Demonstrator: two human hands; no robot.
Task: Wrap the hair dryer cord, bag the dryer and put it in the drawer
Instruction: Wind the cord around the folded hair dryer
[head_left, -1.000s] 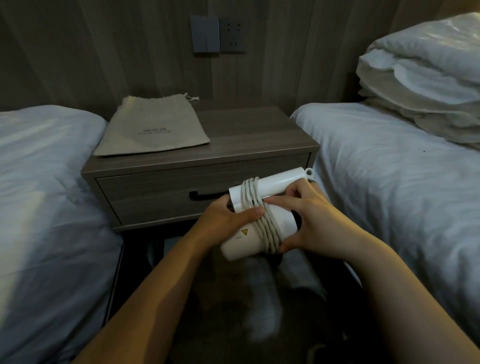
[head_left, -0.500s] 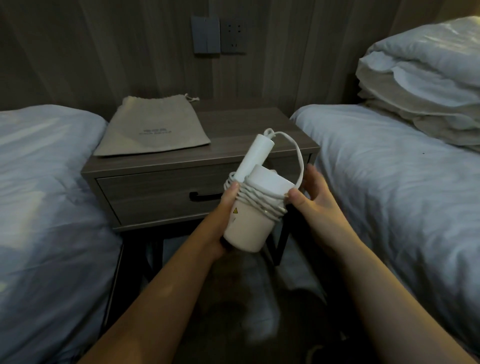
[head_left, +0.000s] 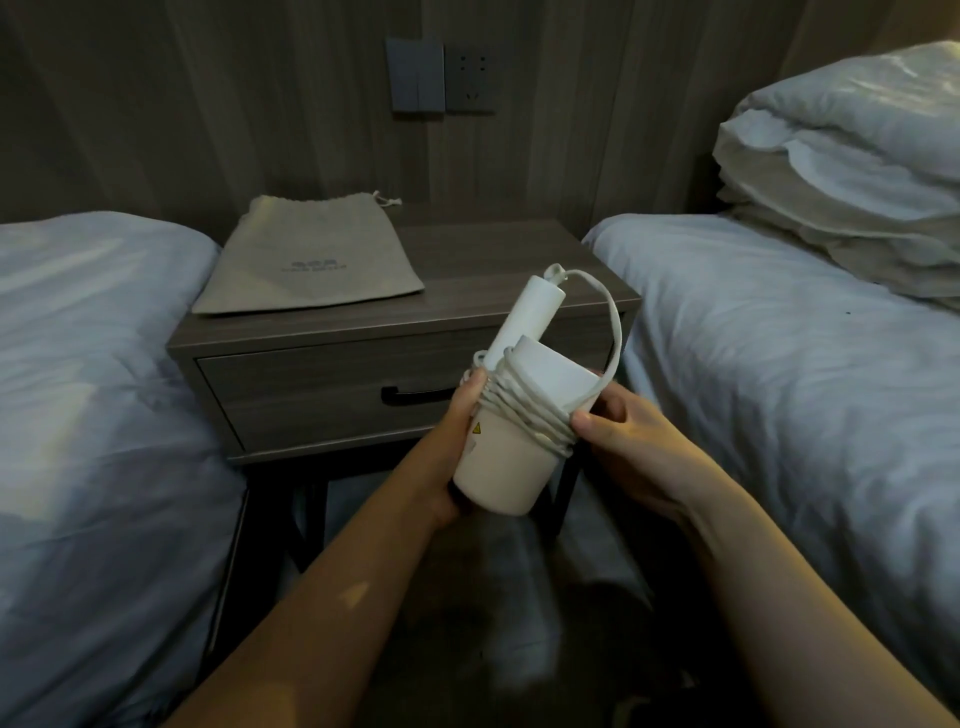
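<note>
Left hand (head_left: 457, 431) grips dryer (head_left: 511, 447); right hand (head_left: 631, 441) pinches cord (head_left: 524, 410). Loose loop at 1 o'clock may unravel the coils if released.

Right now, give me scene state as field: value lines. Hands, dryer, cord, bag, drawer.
left hand: grips hair dryer body from the left
right hand: thumb pressing cord coils
cord: mostly wound around body, one loop free from handle end
bag: flat on nightstand, empty-looking, drawstring end toward the wall
drawer: shut
task stage: wrapping nearly done, bagging not yet begun
</note>
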